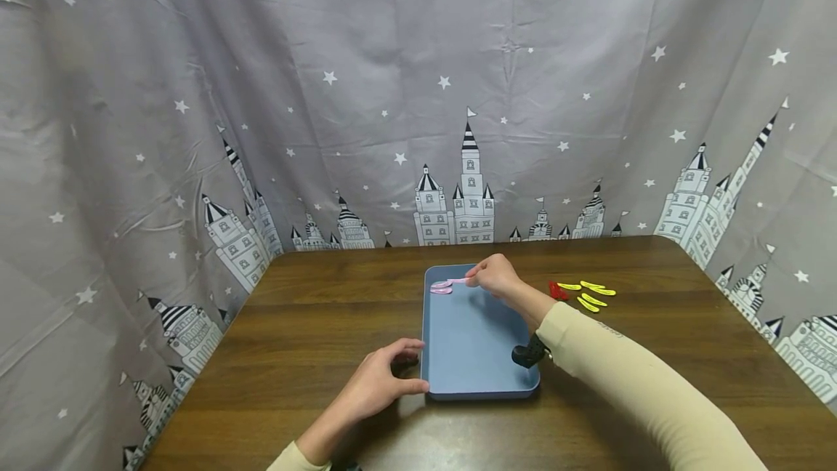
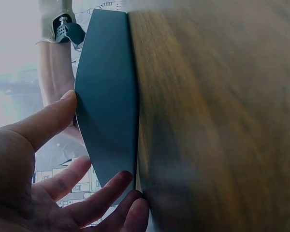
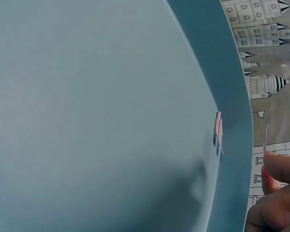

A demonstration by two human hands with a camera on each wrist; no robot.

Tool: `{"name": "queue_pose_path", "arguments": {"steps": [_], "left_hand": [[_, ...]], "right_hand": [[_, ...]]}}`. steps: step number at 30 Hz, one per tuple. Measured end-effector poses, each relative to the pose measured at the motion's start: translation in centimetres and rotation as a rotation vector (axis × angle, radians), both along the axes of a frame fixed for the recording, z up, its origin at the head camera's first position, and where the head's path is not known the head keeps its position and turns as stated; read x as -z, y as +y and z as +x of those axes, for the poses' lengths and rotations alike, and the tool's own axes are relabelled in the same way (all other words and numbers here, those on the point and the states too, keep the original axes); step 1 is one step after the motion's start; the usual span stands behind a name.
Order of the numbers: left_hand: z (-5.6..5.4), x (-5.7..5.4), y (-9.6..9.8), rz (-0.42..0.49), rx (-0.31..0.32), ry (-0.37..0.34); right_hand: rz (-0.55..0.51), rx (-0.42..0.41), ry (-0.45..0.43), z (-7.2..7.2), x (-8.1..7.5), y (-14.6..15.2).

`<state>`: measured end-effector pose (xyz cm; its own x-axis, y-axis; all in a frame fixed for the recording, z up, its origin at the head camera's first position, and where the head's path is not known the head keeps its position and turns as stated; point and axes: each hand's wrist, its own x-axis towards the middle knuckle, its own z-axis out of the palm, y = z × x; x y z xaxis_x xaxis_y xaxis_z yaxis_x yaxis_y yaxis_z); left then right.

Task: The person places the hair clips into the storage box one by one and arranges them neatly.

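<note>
A shallow blue tray (image 1: pixel 477 355) lies on the table. My right hand (image 1: pixel 498 276) is above its far end, pinching a pink snap hair clip (image 1: pixel 459 280) between thumb and fingertips; only a thin edge of this hair clip (image 3: pixel 266 138) shows in the right wrist view. Just left of it, more pink hair clips (image 1: pixel 441 291) lie in the tray's far left corner. My left hand (image 1: pixel 379 384) is at the tray's near left side, fingers spread. In the left wrist view its thumb touches the rim, while the other fingers are beside the outer wall (image 2: pixel 108 87).
Red hair clips (image 1: pixel 558 291) and several yellow hair clips (image 1: pixel 588 304) lie on the wooden table (image 1: pixel 327 311), to the right of the tray. A grey curtain (image 1: pixel 366 93) printed with castles and stars hangs behind and around the table.
</note>
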<state>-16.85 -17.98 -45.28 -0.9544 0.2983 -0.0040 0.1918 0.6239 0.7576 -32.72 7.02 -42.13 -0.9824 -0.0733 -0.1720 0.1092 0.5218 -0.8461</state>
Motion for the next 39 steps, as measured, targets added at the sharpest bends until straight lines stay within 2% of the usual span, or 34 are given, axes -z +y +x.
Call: {"name": "queue_pose_path", "arguments": {"steps": [22, 39], "left_hand": [[-0.2, 0.1, -0.1, 0.007, 0.014, 0.002], [-0.2, 0.1, -0.1, 0.002, 0.012, -0.002]], "right_hand": [[0.003, -0.015, -0.021, -0.2, 2.9, -2.9], [0.023, -0.019, 0.044, -0.3, 4.8, -3.8]]}}
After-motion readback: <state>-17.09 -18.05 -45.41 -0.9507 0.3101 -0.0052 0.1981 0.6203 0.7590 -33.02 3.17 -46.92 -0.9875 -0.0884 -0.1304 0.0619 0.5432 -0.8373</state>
